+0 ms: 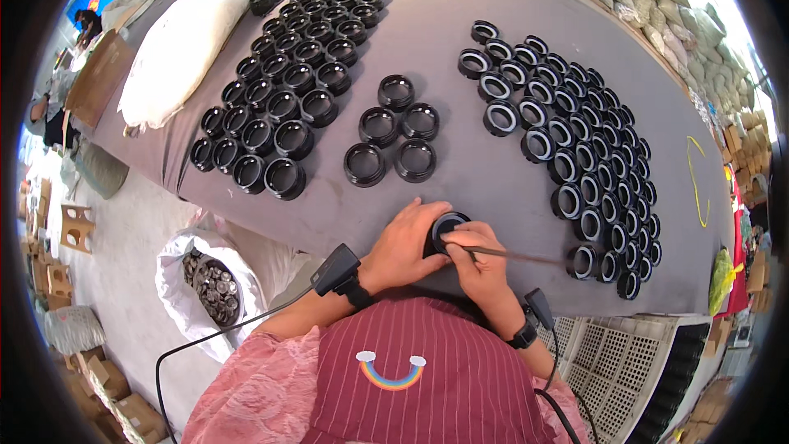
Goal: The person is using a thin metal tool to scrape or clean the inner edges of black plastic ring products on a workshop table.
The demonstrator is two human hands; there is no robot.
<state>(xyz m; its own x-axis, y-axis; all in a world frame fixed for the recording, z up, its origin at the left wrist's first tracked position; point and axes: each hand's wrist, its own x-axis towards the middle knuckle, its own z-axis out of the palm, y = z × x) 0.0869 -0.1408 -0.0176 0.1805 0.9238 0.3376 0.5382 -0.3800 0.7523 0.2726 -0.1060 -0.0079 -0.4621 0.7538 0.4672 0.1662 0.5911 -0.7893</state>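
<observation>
My left hand (408, 242) grips a black ring-shaped cap (449, 223) at the near edge of the grey table (460, 148). My right hand (481, 259) rests against the cap and holds a thin dark stick (526, 257) that points right. Several plain black rings (288, 74) stand in rows at the left. A small group of black rings (393, 136) sits in the middle. Rows of black rings with pale inner liners (575, 140) fill the right side.
A white sack (177, 49) lies on the table's far left. On the floor at my left stands an open white bag of dark parts (215, 288). White perforated crates (625, 370) are at lower right. Stacked sacks (657, 0) line the far right. A person (57, 107) sits at far left.
</observation>
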